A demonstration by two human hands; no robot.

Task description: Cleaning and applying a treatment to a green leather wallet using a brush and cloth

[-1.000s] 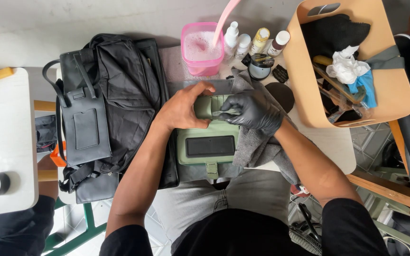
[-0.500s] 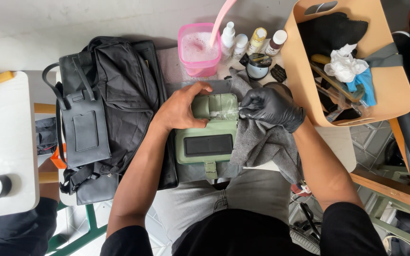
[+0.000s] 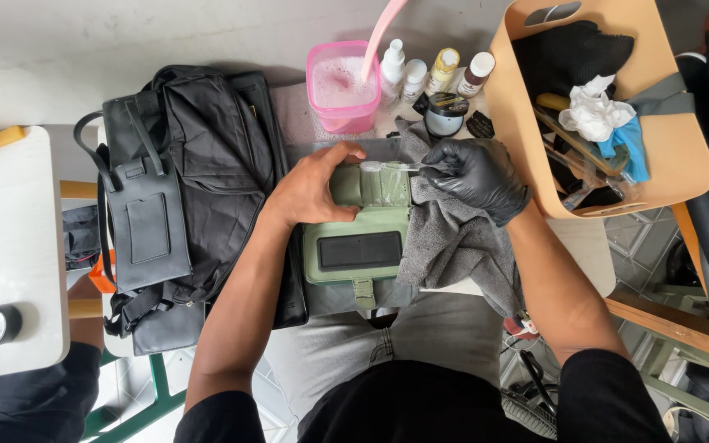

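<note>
Hands: we are pressing our bare left hand (image 3: pixel 309 193) on the green wallet (image 3: pixel 363 238), centred on the grey cloth (image 3: pixel 453 242); our gloved right hand (image 3: pixel 478 176) is pinching a small clear brush (image 3: pixel 387 166) over its top edge. Black bag (image 3: pixel 190 180) is crowding the left; tan basket (image 3: pixel 666 156) the right.

left hand (image 3: pixel 309 193): bare, fingers spread, pressing down | right hand (image 3: pixel 478 174): black-gloved, fingers pinched

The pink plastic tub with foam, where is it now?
In the head view, the pink plastic tub stands top centre, between the black bag and small white bottles.
</note>
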